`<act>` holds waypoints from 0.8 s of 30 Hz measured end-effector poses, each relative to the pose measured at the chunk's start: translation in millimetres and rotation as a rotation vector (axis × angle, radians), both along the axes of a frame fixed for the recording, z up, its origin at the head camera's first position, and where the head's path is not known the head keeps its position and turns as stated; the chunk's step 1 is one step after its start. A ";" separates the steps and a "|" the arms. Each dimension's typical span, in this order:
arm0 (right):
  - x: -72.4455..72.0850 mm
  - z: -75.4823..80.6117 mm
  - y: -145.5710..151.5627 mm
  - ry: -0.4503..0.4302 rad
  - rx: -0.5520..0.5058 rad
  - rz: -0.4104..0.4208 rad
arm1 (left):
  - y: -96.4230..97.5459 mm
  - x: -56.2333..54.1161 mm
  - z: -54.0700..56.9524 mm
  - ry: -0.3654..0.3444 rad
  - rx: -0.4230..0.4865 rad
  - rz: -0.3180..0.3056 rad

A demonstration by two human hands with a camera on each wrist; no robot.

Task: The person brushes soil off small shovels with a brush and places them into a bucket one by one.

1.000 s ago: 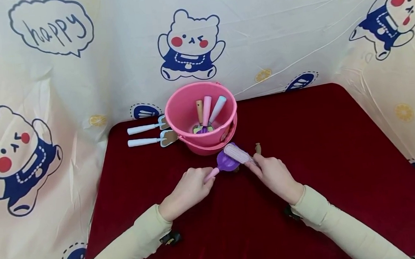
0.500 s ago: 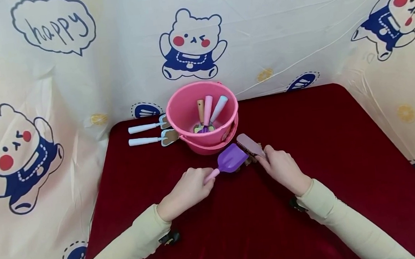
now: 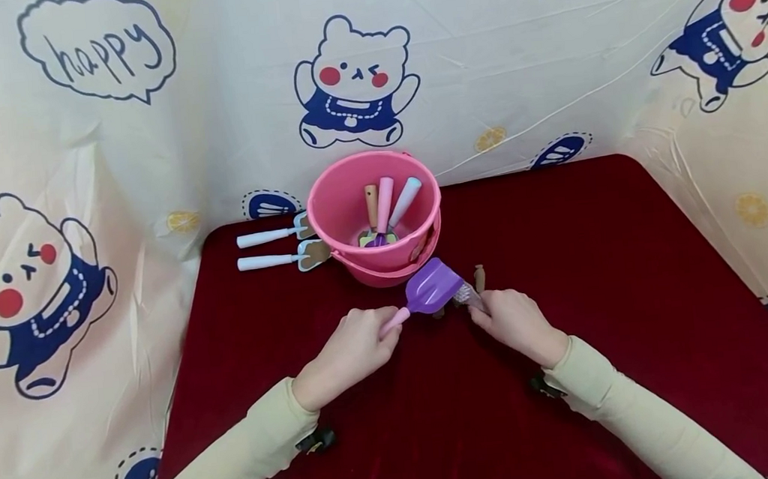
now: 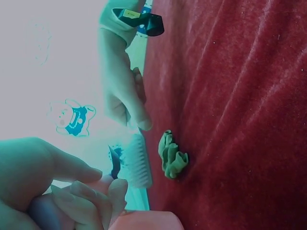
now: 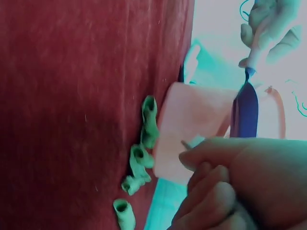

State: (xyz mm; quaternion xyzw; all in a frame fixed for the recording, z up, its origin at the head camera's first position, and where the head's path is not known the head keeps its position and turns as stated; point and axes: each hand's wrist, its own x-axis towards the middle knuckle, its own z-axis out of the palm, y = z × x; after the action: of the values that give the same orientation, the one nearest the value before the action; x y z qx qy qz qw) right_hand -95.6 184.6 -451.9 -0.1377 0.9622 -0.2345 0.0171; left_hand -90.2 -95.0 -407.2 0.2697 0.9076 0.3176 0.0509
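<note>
My left hand (image 3: 352,351) grips the pink handle of a purple toy shovel (image 3: 432,287), its blade raised at a tilt just in front of the pink bucket (image 3: 375,257). In my right hand (image 3: 525,326) is a brush (image 3: 467,295), held at its handle; bristles show beside the shovel's far edge. The left wrist view shows the bristle rows of the brush (image 4: 138,160) side-on, close to the shovel's dark edge. Below both tools, several hollow, tube-like greenish-brown pieces (image 5: 138,165) lie on the red cloth. Part of the brush is hidden behind the blade.
Inside the bucket stand several handles, among them a pink handle (image 3: 384,202) and a light-blue handle (image 3: 404,199). Two white-handled tools (image 3: 267,261) with brown-faced blades lie left of it. A printed white curtain (image 3: 225,116) closes off the back and sides of the red table (image 3: 595,253).
The brush lay over the shovel blade, then swung right off it with bristles showing; now it is lower and turned, beside the blade's edge. The shovel has shifted slightly right and tilted.
</note>
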 end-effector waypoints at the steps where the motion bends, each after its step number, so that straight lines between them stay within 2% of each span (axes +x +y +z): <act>1: 0.3 -0.5 -1.6 -0.016 -0.003 0.007 | 0.6 0.0 0.2 0.001 0.002 -0.001; 4: 1.1 -3.1 -7.0 -0.070 -0.017 0.026 | 2.5 -0.1 0.5 0.007 0.013 -0.003; 8: 2.7 -5.9 -13.9 -0.100 -0.015 0.047 | 4.8 0.1 1.2 0.013 0.013 0.001; 12: 3.7 -6.3 -15.7 -0.085 -0.009 0.067 | 5.3 0.9 2.0 0.021 -0.012 -0.010; 16: 2.4 -5.4 -11.1 -0.062 -0.027 0.031 | 3.8 1.1 2.2 0.036 -0.038 -0.016; 20: 1.1 -6.8 -8.4 -0.039 -0.036 -0.008 | 4.8 1.3 1.7 0.046 -0.028 -0.021; 24: 3.0 -10.7 -12.4 -0.043 -0.043 0.019 | 9.5 1.0 1.3 0.063 -0.014 -0.038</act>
State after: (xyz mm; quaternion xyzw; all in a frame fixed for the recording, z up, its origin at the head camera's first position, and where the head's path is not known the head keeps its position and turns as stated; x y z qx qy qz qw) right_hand -92.6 172.2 -462.7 -0.1419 0.9550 -0.2578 0.0372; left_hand -89.2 -85.5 -405.8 0.2963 0.9057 0.3015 0.0301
